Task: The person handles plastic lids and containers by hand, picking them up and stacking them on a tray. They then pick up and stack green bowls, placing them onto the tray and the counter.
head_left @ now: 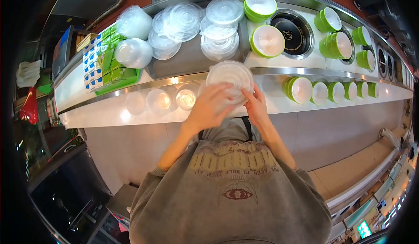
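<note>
Where the long white steel-edged counter [100,110] bears a grey rectangular panel [172,69], a round translucent ring-ribbed plastic lid [228,72] is held near the panel's front right corner. The left hand [209,106], blurred, spreads loosely bent fingers over it; whether they grip cannot be told. The right hand [257,104] pinches its near right rim. The lid is judged light, slick, flexible; best held by the rim.

One wide, round-edged view looked out from the person's head, just on the near side of the worktop [275,64], facing steeply down and forward across it, close above the hands [207,106] and shirt [235,174].
</note>
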`<state>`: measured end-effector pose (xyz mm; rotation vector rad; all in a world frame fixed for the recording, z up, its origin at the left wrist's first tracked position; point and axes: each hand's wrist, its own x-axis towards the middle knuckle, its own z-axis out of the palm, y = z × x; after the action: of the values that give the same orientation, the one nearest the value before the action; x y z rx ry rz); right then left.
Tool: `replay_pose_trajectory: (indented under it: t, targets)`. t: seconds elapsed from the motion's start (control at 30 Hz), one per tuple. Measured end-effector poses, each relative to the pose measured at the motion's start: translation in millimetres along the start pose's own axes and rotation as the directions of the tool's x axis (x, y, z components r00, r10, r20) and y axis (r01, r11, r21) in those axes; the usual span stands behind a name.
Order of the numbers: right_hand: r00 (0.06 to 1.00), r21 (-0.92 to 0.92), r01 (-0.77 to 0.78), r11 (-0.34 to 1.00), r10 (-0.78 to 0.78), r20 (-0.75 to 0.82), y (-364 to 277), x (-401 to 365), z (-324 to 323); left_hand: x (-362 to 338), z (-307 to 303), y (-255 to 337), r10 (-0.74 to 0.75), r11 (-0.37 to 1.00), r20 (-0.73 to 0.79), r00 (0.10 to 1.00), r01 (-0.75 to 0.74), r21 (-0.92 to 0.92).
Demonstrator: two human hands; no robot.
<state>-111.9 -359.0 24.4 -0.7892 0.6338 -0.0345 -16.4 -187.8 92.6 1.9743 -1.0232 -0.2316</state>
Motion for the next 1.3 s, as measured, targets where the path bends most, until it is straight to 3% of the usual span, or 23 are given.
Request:
replay_pose_trajectory:
  t: [0.07, 0.13, 0.2, 0.33, 0.43, 0.53, 0.63, 0.73, 0.93, 1.03, 1.07, 1.13, 1.23, 1.3]
  targets:
    - [0.999, 0.002, 0.026, 1.000, -0.026, -0.044, 0, -2, -1, 17, -3, -34, -0.079, 0.995, -0.133, 0.988, 0.071, -0.067]
    - [0.994, -0.001, 0.043, 0.999, -0.043, -0.103, 1, -7, -2, 53, 1, -74, -0.214, 0.976, -0.292, 0.932, 0.217, -0.022]
    - [0.983, -0.011, 0.046, 0.999, -0.047, -0.177, 3, -13, -1, 92, 3, -114, -0.083, 0.966, -0.334, 0.939, 0.157, 0.203]
    - [0.955, 0.013, 0.086, 0.996, -0.078, -0.286, 29, -20, -5, 166, 18, -149, 0.153, 0.909, -0.304, 0.940, -0.014, 0.416]
    - [0.949, 0.021, 0.073, 0.997, -0.063, -0.308, 37, -29, 5, 198, 37, -158, 0.205, 0.811, -0.290, 0.935, 0.003, 0.586]
    - [0.951, -0.001, 0.060, 0.998, -0.057, -0.305, 44, -35, 12, 207, 35, -157, 0.017, 0.809, -0.025, 1.000, 0.001, 0.588]
    - [0.951, 0.011, 0.072, 0.997, -0.066, -0.302, 50, -35, 18, 200, 33, -174, 0.148, 0.748, -0.029, 0.989, -0.093, 0.657]
    - [0.960, 0.016, 0.087, 0.996, -0.079, -0.269, 54, -34, 21, 185, 20, -189, 0.462, 0.669, -0.172, 0.870, -0.214, 0.712]
    - [0.969, 0.004, 0.127, 0.992, -0.123, -0.213, 54, -21, 32, 141, -43, -154, 0.329, 0.885, -0.453, 0.828, -0.103, 0.454]
    - [0.972, -0.048, 0.122, 0.991, -0.129, -0.195, 47, -13, 35, 98, -71, -105, -0.057, 0.998, -0.630, 0.774, 0.045, -0.034]
    - [0.977, -0.071, 0.103, 0.992, -0.114, -0.181, 39, -11, 42, 80, -71, -95, -0.205, 0.958, -0.584, 0.786, 0.040, -0.283]
    - [0.982, -0.081, 0.108, 0.991, -0.119, -0.148, 29, -7, 51, 47, -62, -82, -0.445, 0.700, -0.395, 0.804, 0.037, -0.714]
    - [0.984, -0.004, 0.146, 0.989, -0.146, -0.099, 29, 0, 59, 7, -40, -91, -0.553, 0.699, -0.208, 0.807, 0.313, -0.643]
    - [0.988, 0.095, 0.135, 0.986, -0.128, -0.081, 33, 3, 59, -7, -32, -91, -0.438, 0.863, -0.308, 0.845, 0.300, -0.406]
